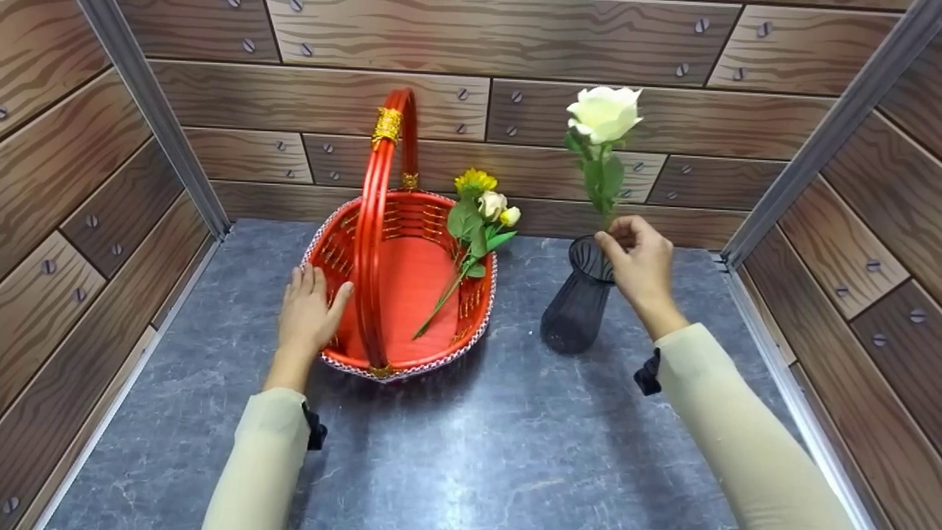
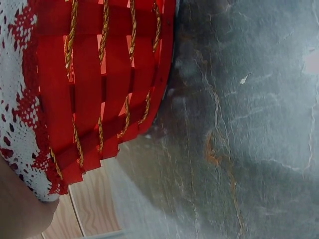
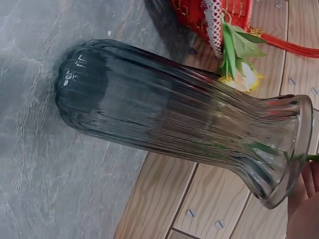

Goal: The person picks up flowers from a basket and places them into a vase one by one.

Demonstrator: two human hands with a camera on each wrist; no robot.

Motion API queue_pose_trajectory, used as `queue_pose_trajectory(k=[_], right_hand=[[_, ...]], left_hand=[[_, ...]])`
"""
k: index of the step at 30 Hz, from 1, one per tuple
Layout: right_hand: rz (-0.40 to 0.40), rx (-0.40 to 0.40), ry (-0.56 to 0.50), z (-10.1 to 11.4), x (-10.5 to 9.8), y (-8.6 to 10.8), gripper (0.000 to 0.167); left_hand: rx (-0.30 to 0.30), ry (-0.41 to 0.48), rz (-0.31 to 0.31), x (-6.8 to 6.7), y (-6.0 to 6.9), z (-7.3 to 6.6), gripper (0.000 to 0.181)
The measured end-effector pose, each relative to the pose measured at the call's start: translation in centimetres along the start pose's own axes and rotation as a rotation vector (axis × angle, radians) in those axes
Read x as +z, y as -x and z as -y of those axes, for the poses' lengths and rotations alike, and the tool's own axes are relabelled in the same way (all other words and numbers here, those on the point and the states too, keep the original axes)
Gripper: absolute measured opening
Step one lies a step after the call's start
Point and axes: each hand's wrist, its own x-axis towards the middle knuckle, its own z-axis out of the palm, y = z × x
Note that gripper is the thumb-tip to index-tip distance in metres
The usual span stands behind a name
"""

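Observation:
My right hand (image 1: 639,258) pinches the stem of a white rose (image 1: 605,115) just above the mouth of a dark glass vase (image 1: 574,316). The rose stands upright. In the right wrist view, green shows at the rim and through the ribbed vase (image 3: 149,99); how deep the stem sits I cannot tell. My left hand (image 1: 307,313) rests with extended fingers on the left rim of a red basket (image 1: 412,368). Its lace edge (image 2: 22,99) shows beside part of that hand in the left wrist view. A small bunch of flowers (image 1: 475,221) leans inside the basket.
The basket's tall handle (image 1: 374,243) arches over it. Wood-patterned panels (image 1: 412,103) close off the back and both sides of the grey marbled tabletop (image 1: 456,456). Metal strips (image 1: 795,397) run along the side edges.

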Motion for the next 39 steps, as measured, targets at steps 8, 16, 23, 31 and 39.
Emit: queue_pose_trajectory(k=[8, 16, 23, 31, 39], right_hand=[[0.062, -0.033, 0.055, 0.2, 0.3, 0.0, 0.017], [0.166, -0.066, 0.151, 0.1, 0.5, 0.0, 0.017], [0.282, -0.052, 0.246, 0.1, 0.4, 0.1, 0.016], [0.498, 0.015, 0.395, 1.3, 0.1, -0.9, 0.018], [0.602, 0.012, 0.453, 1.7, -0.4, -1.6, 0.014]], left_hand=[[-0.004, -0.005, 0.009, 0.0, 0.0, 0.0, 0.091], [-0.012, 0.006, 0.000, -0.1, 0.0, 0.0, 0.086], [-0.011, 0.002, 0.002, -0.1, 0.0, 0.0, 0.085], [-0.006, 0.000, 0.002, -0.3, 0.0, 0.1, 0.082], [-0.010, 0.006, 0.009, -0.1, 0.1, 0.0, 0.078]])
